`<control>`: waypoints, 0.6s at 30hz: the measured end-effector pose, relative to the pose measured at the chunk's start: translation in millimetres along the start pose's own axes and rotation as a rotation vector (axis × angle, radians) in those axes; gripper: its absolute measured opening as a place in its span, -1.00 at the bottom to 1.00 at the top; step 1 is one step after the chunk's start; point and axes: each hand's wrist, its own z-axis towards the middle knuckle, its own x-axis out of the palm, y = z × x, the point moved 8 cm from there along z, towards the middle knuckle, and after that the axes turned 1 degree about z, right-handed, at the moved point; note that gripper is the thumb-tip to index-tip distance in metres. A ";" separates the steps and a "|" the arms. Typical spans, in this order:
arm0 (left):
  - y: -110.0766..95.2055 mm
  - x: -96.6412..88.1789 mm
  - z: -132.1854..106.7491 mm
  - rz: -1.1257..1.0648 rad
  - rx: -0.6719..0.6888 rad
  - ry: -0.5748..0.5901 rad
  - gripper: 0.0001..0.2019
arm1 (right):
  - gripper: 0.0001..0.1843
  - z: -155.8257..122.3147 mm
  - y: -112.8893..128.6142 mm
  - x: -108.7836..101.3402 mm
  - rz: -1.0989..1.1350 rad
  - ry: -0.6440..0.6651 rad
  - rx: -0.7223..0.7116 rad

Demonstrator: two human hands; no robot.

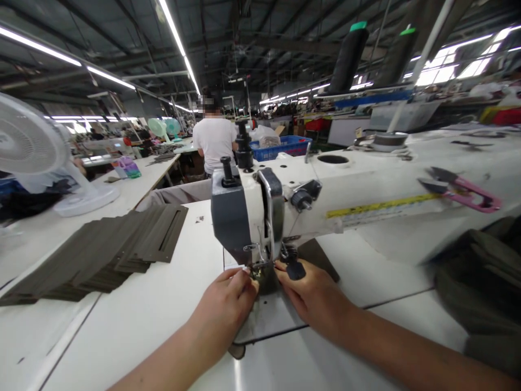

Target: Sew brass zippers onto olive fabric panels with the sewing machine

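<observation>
Far left: pedestal fan [28,141] beside the white sewing table [122,336], blowing toward the bench by the look of it. Next: stack of olive fabric strips [97,250], overlapped in a fanned row, probably kept there for easy reach by the left hand [223,309]. Beyond: co-worker's white T-shirt [214,144], back turned, then blue plastic crate [280,147].

Centre: left fingers [244,274] narrow, pinched on the olive cloth piece [262,279] at the presser foot, likely to control the edge close to the needle. Sewing machine head [244,217] directly above; needle area mostly hidden. Right hand [317,298] just beside, fingers together on a dark cloth tab [296,270]; pinch or plain press, cannot tell. Hands flanking the foot, probably to keep the layers flat.

Further right: pink-handled thread snips [459,190] on the machine arm, seemingly parked within reach. Far right: heap of olive cloth [476,288], set well away from the needle.
</observation>
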 end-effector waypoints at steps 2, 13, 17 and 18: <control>0.9 0.0 1.2 -0.019 -0.024 0.029 -0.77 | -0.68 0.5 0.3 0.2 -0.008 -0.004 -0.014; 5.5 5.5 -1.4 -0.066 -0.059 0.045 -0.82 | -0.71 2.0 -1.3 2.9 -0.034 -0.012 -0.026; 6.8 5.8 -2.2 -0.067 -0.079 0.052 -0.86 | -0.72 1.8 -4.3 5.7 -0.019 -0.003 -0.016; 7.1 6.3 -2.3 -0.080 -0.084 0.059 -0.88 | -0.72 1.9 -5.1 6.0 -0.016 -0.005 -0.013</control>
